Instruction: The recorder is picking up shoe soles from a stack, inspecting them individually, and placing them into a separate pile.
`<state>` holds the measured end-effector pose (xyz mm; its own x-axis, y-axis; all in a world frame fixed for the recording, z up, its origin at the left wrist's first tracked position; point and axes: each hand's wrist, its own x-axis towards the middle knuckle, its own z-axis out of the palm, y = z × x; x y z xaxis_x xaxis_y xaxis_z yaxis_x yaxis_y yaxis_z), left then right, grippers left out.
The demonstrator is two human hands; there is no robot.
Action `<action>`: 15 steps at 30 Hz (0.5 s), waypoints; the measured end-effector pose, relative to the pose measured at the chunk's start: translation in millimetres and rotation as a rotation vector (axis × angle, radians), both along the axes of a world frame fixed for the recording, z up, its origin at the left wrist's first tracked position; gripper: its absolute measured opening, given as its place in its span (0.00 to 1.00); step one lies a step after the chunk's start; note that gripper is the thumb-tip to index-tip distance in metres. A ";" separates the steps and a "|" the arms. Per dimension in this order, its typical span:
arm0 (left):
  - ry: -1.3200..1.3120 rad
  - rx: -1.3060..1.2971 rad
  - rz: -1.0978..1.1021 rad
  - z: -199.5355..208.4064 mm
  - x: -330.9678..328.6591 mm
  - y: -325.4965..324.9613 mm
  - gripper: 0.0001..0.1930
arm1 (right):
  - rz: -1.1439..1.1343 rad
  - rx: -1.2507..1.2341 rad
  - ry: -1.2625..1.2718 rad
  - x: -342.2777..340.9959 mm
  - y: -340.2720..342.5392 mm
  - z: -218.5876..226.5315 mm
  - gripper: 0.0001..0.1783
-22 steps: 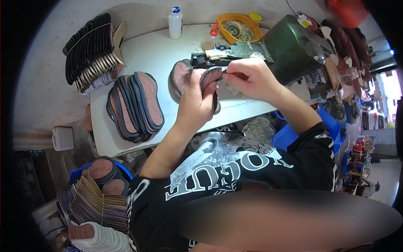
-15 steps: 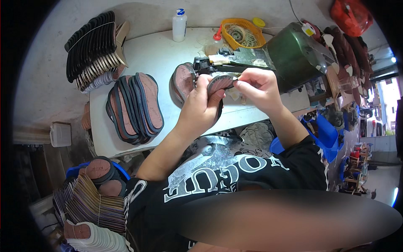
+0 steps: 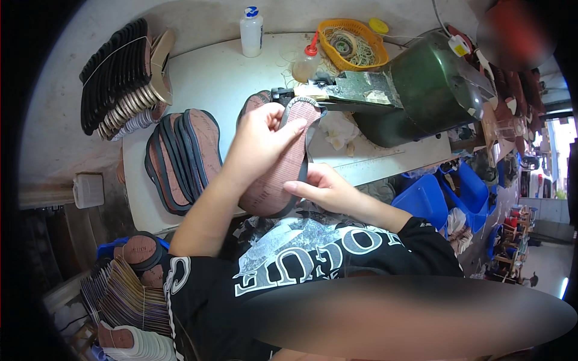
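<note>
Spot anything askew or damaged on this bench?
Nothing looks damaged or spilled. The left hand and right hand hold a shoe sole upright by the green machine. Scraps lie under the machine's nose. Sole stacks sit fanned but tidy.

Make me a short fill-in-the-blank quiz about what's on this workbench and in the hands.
Both hands, the left hand and right hand, hold one shoe ____.
The basket of rubber bands is coloured ____.
The white bottle has a ____ cap.
The bins beside the table are ____.

Missing words: sole; orange; blue; blue
</note>
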<state>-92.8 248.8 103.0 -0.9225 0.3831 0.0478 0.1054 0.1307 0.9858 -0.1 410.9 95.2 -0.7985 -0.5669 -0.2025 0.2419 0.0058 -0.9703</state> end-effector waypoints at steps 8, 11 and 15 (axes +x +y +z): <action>-0.194 -0.185 -0.183 12.0 -58.9 1.6 0.16 | -0.301 -0.421 -0.182 -17.1 -32.4 -5.1 0.15; -0.223 -0.252 -0.246 20.6 -68.3 6.7 0.16 | -0.315 -0.442 -0.214 -23.5 -31.1 -3.1 0.15; -0.290 -0.320 -0.298 25.5 -73.9 11.6 0.17 | -0.272 -0.474 -0.253 -30.0 -20.9 4.5 0.14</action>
